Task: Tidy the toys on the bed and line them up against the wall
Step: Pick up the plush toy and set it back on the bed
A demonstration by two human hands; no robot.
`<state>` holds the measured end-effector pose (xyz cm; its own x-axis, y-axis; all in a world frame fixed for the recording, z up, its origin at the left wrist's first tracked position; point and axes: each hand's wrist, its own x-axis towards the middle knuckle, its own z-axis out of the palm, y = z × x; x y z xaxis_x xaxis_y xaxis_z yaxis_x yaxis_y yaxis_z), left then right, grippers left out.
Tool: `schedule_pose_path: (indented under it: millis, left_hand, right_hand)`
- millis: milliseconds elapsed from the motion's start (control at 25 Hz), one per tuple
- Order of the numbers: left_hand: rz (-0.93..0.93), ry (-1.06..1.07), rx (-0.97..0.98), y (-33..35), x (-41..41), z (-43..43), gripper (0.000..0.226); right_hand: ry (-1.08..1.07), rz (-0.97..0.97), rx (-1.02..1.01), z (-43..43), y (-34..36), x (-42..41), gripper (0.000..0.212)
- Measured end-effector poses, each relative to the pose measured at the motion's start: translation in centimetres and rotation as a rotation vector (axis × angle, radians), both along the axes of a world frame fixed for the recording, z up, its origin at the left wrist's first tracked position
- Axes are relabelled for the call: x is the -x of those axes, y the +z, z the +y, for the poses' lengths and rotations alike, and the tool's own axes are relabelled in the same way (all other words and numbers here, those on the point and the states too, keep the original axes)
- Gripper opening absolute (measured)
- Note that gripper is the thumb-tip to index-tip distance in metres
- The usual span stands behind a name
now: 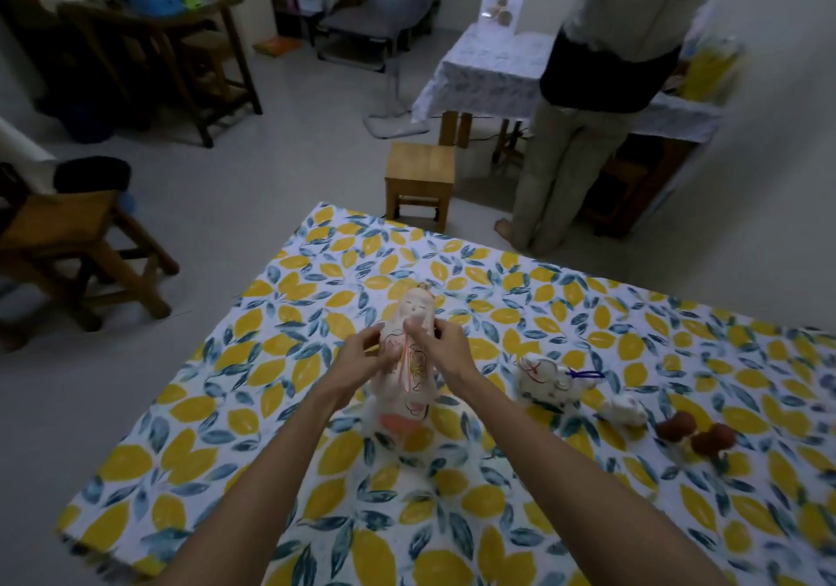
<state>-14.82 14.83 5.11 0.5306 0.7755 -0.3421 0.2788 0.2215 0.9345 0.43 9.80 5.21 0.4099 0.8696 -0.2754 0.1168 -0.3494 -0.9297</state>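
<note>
A pale doll figurine [409,386] with a flower-patterned robe and orange base is held above the bed [253,427], which wears a yellow-and-blue leaf sheet. My left hand [364,357] grips its left side and my right hand [441,350] grips its right side near the shoulders. To the right on the sheet lie a white ceramic animal [549,379] with a purple cord, a smaller white figurine [626,411], and two brown mushroom-shaped toys [696,436].
A small wooden stool [418,178] stands on the floor past the bed's far edge. A person [583,101] stands at a cloth-covered table [488,69] at the back right. A wooden chair [77,250] sits at the left, a fan [398,47] behind.
</note>
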Motion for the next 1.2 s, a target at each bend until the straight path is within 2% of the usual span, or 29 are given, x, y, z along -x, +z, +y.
schedule_pose_path:
  millis: [240,360,480,680,800,880,960,1080,1200]
  left_hand:
    - [0.140,-0.200,-0.437,0.9,-6.3,0.5,0.069]
    - [0.133,-0.157,-0.537,0.2,-7.5,-1.0,0.065]
    - [0.115,-0.135,-0.579,-0.4,-7.6,-1.6,0.065]
    - [0.084,-0.177,-0.557,-1.2,-7.3,-2.1,0.070]
    - [0.132,-0.205,-0.548,-0.8,-7.4,-2.5,0.072]
    - [0.183,-0.234,-0.586,-0.8,-7.4,-2.9,0.073]
    - [0.262,-0.214,-0.686,-0.7,-7.4,-3.6,0.072]
    - [0.388,-0.126,-0.854,-0.3,-7.9,-5.2,0.074]
    - [0.453,-0.072,-1.020,0.7,-9.3,-8.2,0.064]
  right_hand:
    - [-0.057,-0.074,-0.073,-2.2,1.9,-5.9,0.067]
    - [-0.036,-0.133,-0.081,-2.7,1.8,-6.9,0.065]
    - [-0.010,-0.178,-0.083,-2.9,1.9,-7.0,0.055]
    - [0.024,-0.239,-0.086,-3.1,1.9,-6.1,0.053]
    - [0.037,-0.265,-0.060,-3.2,2.1,-5.7,0.059]
    - [0.060,-0.305,-0.063,-3.6,2.1,-5.6,0.071]
    - [0.086,-0.400,-0.048,-4.4,1.8,-5.5,0.083]
    - [0.124,-0.715,-0.029,-6.6,1.6,-6.6,0.079]
    - [0.152,-0.949,-0.022,-9.9,1.3,-9.7,0.078]
